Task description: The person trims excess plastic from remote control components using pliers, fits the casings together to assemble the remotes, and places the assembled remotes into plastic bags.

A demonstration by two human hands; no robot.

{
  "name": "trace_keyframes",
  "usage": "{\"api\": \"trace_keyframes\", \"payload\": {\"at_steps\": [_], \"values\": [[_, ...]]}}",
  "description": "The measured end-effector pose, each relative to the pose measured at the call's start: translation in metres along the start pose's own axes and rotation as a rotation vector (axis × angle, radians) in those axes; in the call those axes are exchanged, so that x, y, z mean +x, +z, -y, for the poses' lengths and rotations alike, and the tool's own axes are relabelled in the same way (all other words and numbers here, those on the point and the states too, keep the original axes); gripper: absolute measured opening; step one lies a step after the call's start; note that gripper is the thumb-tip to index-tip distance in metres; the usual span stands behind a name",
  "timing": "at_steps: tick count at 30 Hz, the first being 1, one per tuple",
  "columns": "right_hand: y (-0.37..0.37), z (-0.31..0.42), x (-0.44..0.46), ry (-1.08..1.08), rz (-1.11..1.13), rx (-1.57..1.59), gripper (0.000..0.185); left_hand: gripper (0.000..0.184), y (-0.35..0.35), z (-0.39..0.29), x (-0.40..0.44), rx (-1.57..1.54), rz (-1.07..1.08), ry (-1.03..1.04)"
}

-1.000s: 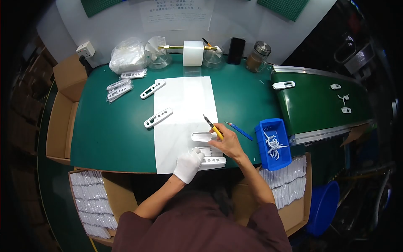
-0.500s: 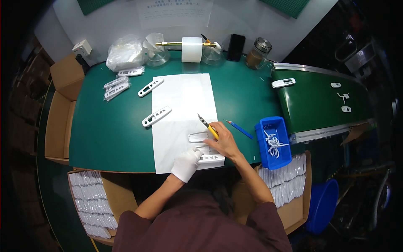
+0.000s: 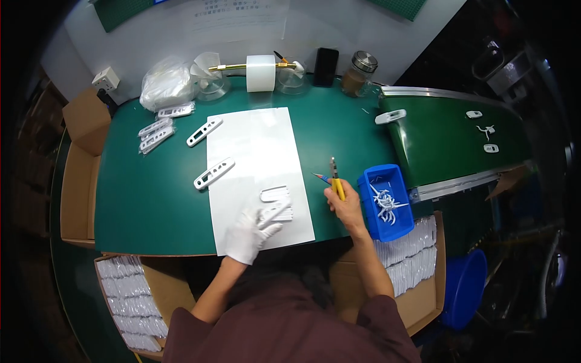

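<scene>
Green bench [image 3: 151, 206], near edge: white sheet [image 3: 251, 142], apparently scratch protection, underlies the white casing [image 3: 277, 212] my gloved left hand [image 3: 244, 235] grips; my right hand [image 3: 349, 212] clasps a yellow-handled tool [image 3: 338, 186], tip farward, presumably for safety.

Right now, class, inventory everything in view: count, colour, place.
table: one, green, centre
sheet: one, white, on table
casings: two, white, sheet's left edge
casing parts: several, white, lower sheet
wrapped casings: several, white, upper left
bag: one, clear, upper left
film roll: one, white, table's back
phone: one, black, table's back
jar: one, clear, by phone
bin: one, blue, table's right
scraps: several, white, inside bin
conveyor: one, green, far right
cartons: at least three, brown, around table
slim tool: one, blue, left of bin
left hand: one, gloved white, over sheet
right hand: one, bare, holding yellow tool
</scene>
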State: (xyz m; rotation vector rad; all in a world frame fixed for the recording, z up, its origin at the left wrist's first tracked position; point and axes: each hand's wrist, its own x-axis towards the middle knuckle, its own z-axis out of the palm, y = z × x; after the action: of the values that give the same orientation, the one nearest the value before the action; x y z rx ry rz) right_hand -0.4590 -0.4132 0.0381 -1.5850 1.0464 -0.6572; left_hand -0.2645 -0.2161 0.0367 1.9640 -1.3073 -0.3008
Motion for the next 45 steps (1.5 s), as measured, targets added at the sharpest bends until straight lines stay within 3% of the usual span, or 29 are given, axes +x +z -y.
{"api": "trace_keyframes", "payload": {"at_steps": [6,9,13,14,16,20,22,24,26,28,31,32,38,40,41,43,44,45], "values": [[-0.056,0.024,0.005,0.031,-0.101,0.012,0.041,0.042,-0.037,0.061,0.006,0.397,-0.041,-0.165],[-0.085,0.036,0.022,0.03,-0.201,0.359,0.044,0.041,-0.045,0.073,0.009,0.463,-0.093,-0.11],[-0.125,0.046,0.057,-0.133,-0.274,-0.199,0.04,0.056,-0.044,0.082,0.006,0.471,-0.094,-0.107],[-0.127,0.048,0.066,-0.134,-0.275,-0.2,0.04,0.056,-0.043,0.082,0.005,0.471,-0.094,-0.106],[-0.129,0.047,0.086,-0.23,-0.325,-0.591,0.045,0.057,-0.042,0.083,0.003,0.436,-0.121,-0.11],[-0.121,0.026,0.133,-0.386,-0.314,-0.896,0.046,0.062,-0.043,0.083,-0.006,0.333,-0.137,-0.15],[-0.116,0.028,0.143,-0.344,-0.245,-0.892,0.048,0.067,-0.035,0.092,-0.014,0.219,-0.293,-0.073],[-0.111,0.026,0.156,-0.344,-0.015,-0.988,0.047,0.059,-0.031,0.1,-0.019,0.188,-0.285,-0.096],[-0.105,0.023,0.164,-0.286,0.101,-1.053,0.047,0.049,-0.027,0.106,-0.019,-0.205,-0.458,-0.13],[-0.098,0.017,0.168,-0.303,0.132,-1.096,0.046,0.046,-0.033,0.101,-0.019,-0.251,-0.435,-0.231],[-0.091,0.013,0.169,-0.296,0.15,-1.138,0.043,0.059,-0.039,0.092,-0.014,0.153,-0.331,-0.111],[-0.09,0.013,0.167,-0.298,0.146,-1.155,0.042,0.055,-0.04,0.089,-0.012,0.223,-0.315,-0.054],[-0.087,0.027,0.146,-0.575,0.037,-1.122,0.047,0.051,-0.034,0.097,-0.015,0.189,-0.306,-0.117],[-0.079,0.044,0.131,-0.772,-0.103,-0.927,0.044,0.052,-0.033,0.097,-0.015,0.168,-0.3,-0.123],[-0.074,0.053,0.12,-0.766,-0.111,-0.932,0.044,0.052,-0.035,0.094,-0.014,0.163,-0.295,-0.115],[-0.063,0.069,0.094,-0.604,-0.107,-0.444,0.046,0.055,-0.039,0.084,-0.013,0.261,-0.381,-0.049],[-0.061,0.073,0.082,-0.597,-0.121,-0.451,0.046,0.055,-0.037,0.081,-0.012,0.252,-0.373,-0.037],[-0.059,0.076,0.07,-0.521,-0.029,-0.177,0.048,0.057,-0.035,0.079,-0.012,0.275,-0.397,0.013]]}}
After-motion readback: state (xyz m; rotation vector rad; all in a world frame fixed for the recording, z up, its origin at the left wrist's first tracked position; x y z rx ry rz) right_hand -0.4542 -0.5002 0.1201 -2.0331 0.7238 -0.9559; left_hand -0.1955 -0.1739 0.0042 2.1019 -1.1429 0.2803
